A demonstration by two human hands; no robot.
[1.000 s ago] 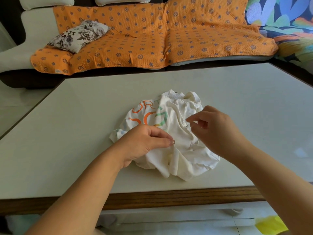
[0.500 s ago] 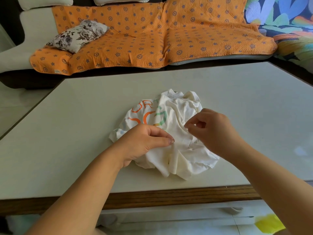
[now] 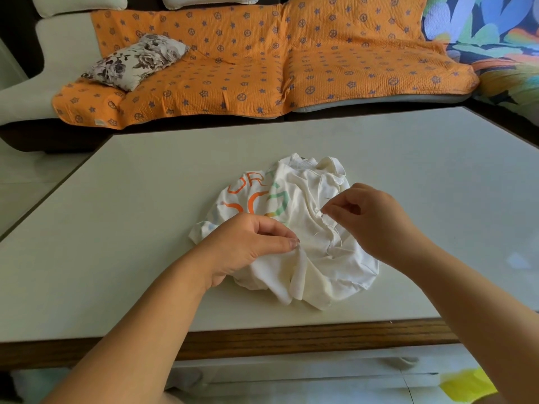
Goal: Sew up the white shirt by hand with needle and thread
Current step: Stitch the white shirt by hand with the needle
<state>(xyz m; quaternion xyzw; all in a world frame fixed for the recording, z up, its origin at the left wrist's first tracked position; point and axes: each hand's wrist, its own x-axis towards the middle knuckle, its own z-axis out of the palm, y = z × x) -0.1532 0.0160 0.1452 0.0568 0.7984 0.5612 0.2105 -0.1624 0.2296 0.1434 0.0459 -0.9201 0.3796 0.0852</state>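
Observation:
A crumpled white shirt [image 3: 303, 199] with orange and green print lies on the pale table [image 3: 145, 199] near its front edge. My left hand [image 3: 248, 246] pinches a fold of the shirt's cloth between thumb and fingers at the lower left. My right hand [image 3: 370, 220] is over the shirt's right side, its thumb and forefinger pinched together on a thin needle [image 3: 322, 210] at the cloth. A fine white thread [image 3: 332, 246] loops loosely over the cloth below that pinch.
The table has a wooden front edge [image 3: 291, 336]. Behind it stands a sofa under an orange patterned cover [image 3: 262, 62] with a flowered cushion [image 3: 137, 61]. A bright leafy cloth [image 3: 490, 33] lies at the far right.
My right hand has dropped a little towards the shirt and closed its pinch at the cloth. My left hand keeps its hold on the fold.

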